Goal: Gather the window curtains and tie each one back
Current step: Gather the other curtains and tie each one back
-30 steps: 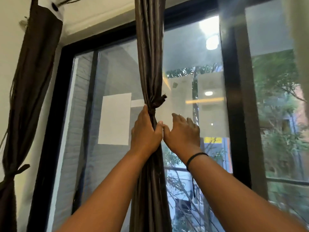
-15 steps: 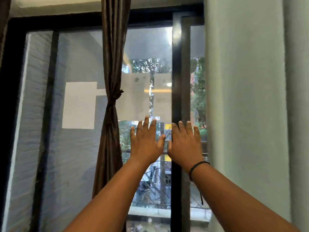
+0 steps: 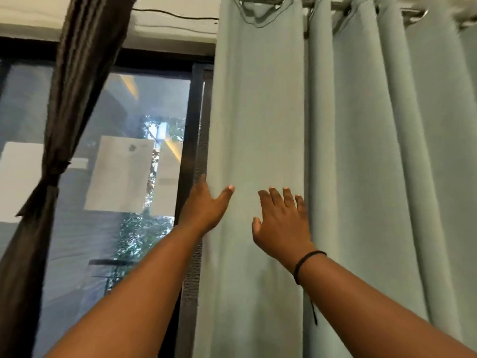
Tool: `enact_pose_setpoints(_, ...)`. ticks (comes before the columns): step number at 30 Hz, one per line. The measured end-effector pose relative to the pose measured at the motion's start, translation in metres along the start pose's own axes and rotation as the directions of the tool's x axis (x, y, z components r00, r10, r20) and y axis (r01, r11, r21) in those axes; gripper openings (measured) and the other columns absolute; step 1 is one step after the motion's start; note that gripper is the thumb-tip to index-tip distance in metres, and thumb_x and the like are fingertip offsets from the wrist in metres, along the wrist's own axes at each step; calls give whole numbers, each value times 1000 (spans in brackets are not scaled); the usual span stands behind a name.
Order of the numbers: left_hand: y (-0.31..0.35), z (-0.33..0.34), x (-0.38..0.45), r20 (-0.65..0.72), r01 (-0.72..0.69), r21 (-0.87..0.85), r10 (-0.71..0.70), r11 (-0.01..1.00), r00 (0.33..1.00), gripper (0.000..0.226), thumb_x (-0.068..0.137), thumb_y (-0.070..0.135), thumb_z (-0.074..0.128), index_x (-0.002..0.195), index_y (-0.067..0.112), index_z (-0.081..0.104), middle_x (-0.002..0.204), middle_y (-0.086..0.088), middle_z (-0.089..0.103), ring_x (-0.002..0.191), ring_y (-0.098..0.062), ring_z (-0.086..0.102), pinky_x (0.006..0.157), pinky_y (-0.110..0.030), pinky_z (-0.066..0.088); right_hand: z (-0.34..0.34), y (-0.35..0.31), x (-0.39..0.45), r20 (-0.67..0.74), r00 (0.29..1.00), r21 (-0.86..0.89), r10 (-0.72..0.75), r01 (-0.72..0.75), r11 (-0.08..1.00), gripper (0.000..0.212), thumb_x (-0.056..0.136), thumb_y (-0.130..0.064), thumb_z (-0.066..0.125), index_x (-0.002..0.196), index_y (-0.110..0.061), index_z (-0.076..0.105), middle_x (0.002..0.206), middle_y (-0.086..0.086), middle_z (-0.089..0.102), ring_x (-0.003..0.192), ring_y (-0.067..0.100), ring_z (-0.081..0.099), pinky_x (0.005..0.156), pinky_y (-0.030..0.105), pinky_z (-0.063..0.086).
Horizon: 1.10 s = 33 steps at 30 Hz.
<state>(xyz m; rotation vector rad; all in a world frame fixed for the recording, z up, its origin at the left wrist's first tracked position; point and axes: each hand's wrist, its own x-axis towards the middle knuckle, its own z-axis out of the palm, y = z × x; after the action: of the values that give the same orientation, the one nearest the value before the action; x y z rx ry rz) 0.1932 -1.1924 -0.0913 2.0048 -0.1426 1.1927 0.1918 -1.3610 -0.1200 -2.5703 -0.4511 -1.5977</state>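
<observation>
A pale green curtain [image 3: 361, 151] hangs loose in long folds over the right half of the window. My left hand [image 3: 205, 208] is at its left edge, fingers reaching behind the cloth and thumb spread in front, not closed on it. My right hand [image 3: 282, 223] is open with fingers apart against the front of the same panel, a black band on its wrist. At the left a dark brown curtain [image 3: 77, 73] hangs gathered, cinched by a knotted tie [image 3: 53, 174] of the same cloth.
The black window frame [image 3: 192, 151] runs upright between the two curtains, glass [image 3: 124, 177] to its left. A metal rod [image 3: 335, 5] carries the green curtain along the top. A thin cable [image 3: 175, 15] crosses the white wall above the window.
Both hands left the tied brown curtain, crossed the glass to the right, and now rest on the green curtain. The view swung right and up.
</observation>
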Motion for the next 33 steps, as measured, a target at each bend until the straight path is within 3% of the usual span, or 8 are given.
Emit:
enact_pose_setpoints(3,23,8,15,-11,14,-40,-15,999,1000,89,73,69,54,143,22,27,145,-3,42,129,-27,46,105,-48,41,-3,43,20,-1,997,47,77,-77,996,65,88,-37,44,146,-18,22,153,7,25,142,33,19,114,49,20)
enact_pose_setpoints(7,33,7,51,-54,-15,55,18,998,998,85,83,51,60,147,15,17,150,-8,34,133,-30,40,108,-45,36,-12,76,60,51,971,207,235,-241,948,70,86,-38,51,144,-14,20,146,13,29,118,36,47,93,42,44)
enact_pose_setpoints(10,42,-2,86,-114,-20,131,36,991,993,81,85,49,61,146,14,21,147,-11,38,130,-34,43,105,-45,40,-20,96,94,90,943,364,321,-331,871,74,84,-39,57,141,-11,21,140,16,33,108,35,55,74,33,45)
enact_pose_setpoints(16,48,-4,155,-159,-95,194,127,976,979,70,86,52,58,138,11,36,135,-13,50,117,-35,52,95,-44,46,-19,120,164,105,926,510,362,-363,780,80,81,-46,64,138,-6,25,114,10,57,96,28,62,75,36,52)
enact_pose_setpoints(19,54,12,175,-204,-121,196,161,973,966,58,90,51,50,130,9,45,128,-14,55,113,-37,54,91,-41,45,-17,122,193,92,934,561,346,-336,757,60,79,-49,64,119,-7,47,90,5,62,70,23,63,62,33,55)
enact_pose_setpoints(25,82,66,185,-222,-262,120,283,958,933,49,102,35,26,145,11,29,143,-17,43,129,-36,41,104,-40,33,-15,116,220,-97,963,475,250,-176,862,11,86,-21,52,80,-13,48,83,5,57,69,21,54,61,28,44)
enact_pose_setpoints(28,96,93,190,-207,-327,1,320,945,925,54,102,36,26,151,26,6,148,-13,38,132,-36,39,107,-43,31,-16,117,222,-138,967,445,213,-132,886,13,81,-8,47,70,-11,44,73,5,53,61,20,49,55,26,40)
enact_pose_setpoints(33,134,132,191,-156,-341,-56,329,938,931,52,102,38,25,151,30,9,152,-10,33,135,-35,36,109,-42,29,-16,140,224,-149,981,421,125,-52,906,13,80,-6,47,70,-14,46,72,3,52,63,21,52,55,25,41)
